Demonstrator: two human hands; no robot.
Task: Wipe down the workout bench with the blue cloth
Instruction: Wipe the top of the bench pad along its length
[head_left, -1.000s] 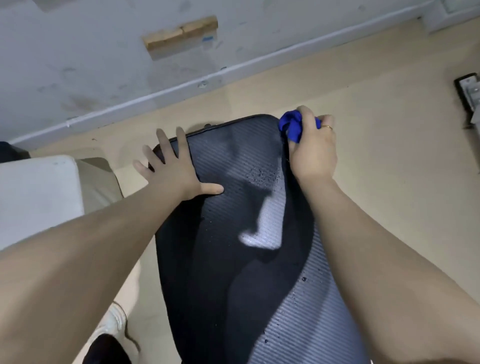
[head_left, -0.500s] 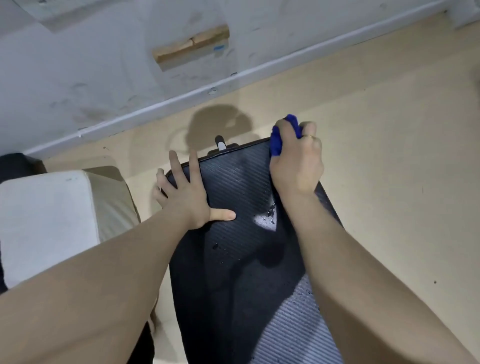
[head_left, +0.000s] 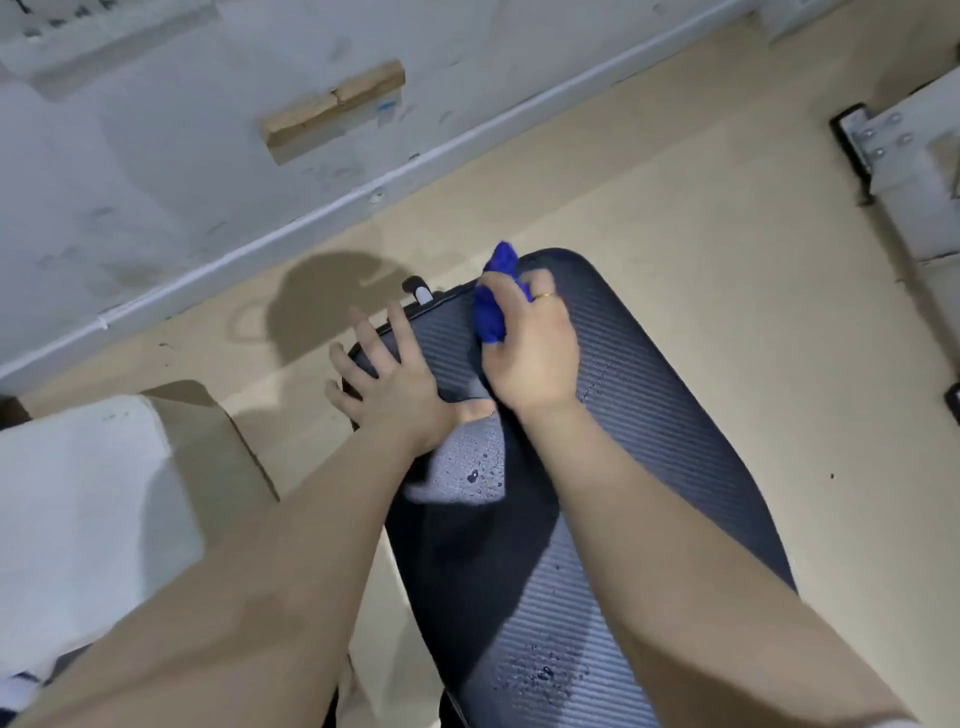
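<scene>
A scuffed white wall (head_left: 156, 156) and its baseboard run above a beige floor (head_left: 727, 312), where the dark ribbed workout bench (head_left: 675, 441) stretches away from me toward the wall. My left hand (head_left: 395, 384) lies flat on the pad's far left corner, fingers spread wide and reaching over the edge, thumb stretched out to the right across the ribs. My right hand (head_left: 535, 353) is closed in a fist around the blue cloth (head_left: 491, 306), bunched and pressed against the pad near its far end, with a tuft of fabric poking out above my knuckles; a gold ring (head_left: 544, 296) shows on one finger. The two hands sit just beside each other, my left thumb tip nearly under my right wrist. Water droplets (head_left: 478, 475) bead on the pad between my forearms, and more glisten on the near part of the pad. A white cushioned block (head_left: 78, 519) stands on the floor to my left, and a metal bracket (head_left: 878, 140) with bolts sits at far right.
</scene>
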